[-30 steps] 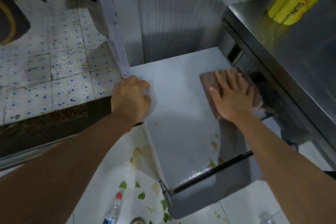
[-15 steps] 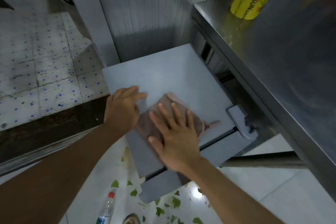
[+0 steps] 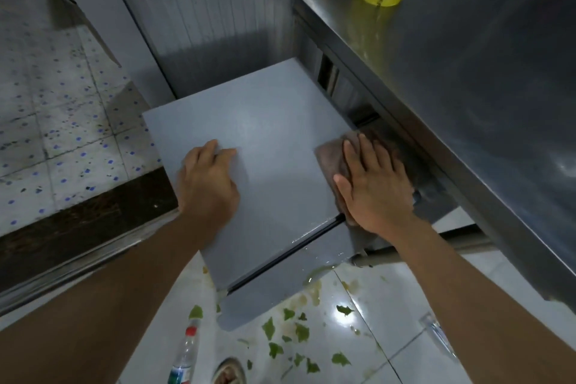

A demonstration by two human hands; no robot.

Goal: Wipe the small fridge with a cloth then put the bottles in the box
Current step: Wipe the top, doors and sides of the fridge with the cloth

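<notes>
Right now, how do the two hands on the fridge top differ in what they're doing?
The right hand lies flat with fingers spread on the brown cloth, pressing it down at the fridge top's right edge; the left hand rests bare on the small fridge near its left edge, holding no cloth. The right hand's fingers are straight; the left hand's are loosely bent. Both are on the fridge's top surface, palms down.

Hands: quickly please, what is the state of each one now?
Left hand: open, resting on the fridge top.
Right hand: open, pressing the cloth flat.
</notes>
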